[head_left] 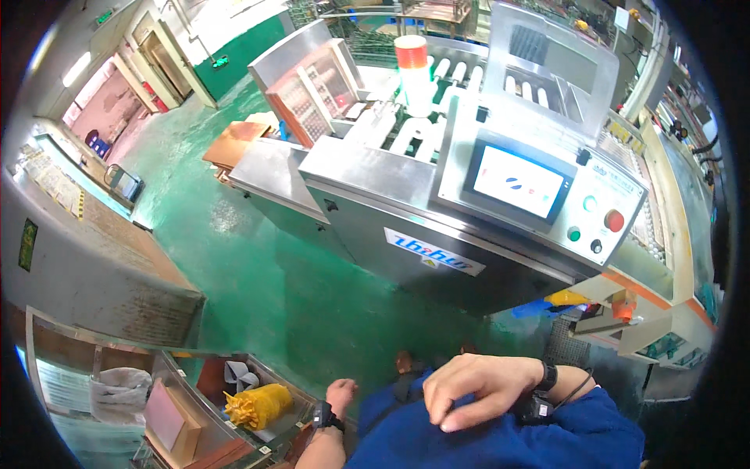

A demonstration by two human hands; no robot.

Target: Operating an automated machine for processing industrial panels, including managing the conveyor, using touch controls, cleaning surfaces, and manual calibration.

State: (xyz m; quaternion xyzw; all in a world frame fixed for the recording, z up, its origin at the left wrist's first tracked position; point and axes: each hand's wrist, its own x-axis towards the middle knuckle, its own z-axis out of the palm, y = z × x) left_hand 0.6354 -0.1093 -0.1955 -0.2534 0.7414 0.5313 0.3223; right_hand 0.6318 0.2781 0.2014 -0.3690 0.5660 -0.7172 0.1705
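Observation:
My right hand (480,387) is raised in front of my blue top, palm down. Its fingers curl in toward the thumb, and nothing shows between them. A dark band is around that wrist, with a small black device beside it. Lower and to the left, my left hand (341,395) hangs over the green floor, its fingers folded in and seen only in part. A black wrist device (326,417) sits on that arm. Nearest to the left hand is a yellow bundle (260,406) in an open-topped bin, apart from it.
Ahead stands a steel roller machine (375,176) with a touchscreen panel (516,180), a red button (614,220) and a lit signal tower (413,74). Flat cardboard (237,143) lies at its left end. A grey cabinet (101,266) borders the green floor (262,273) on the left.

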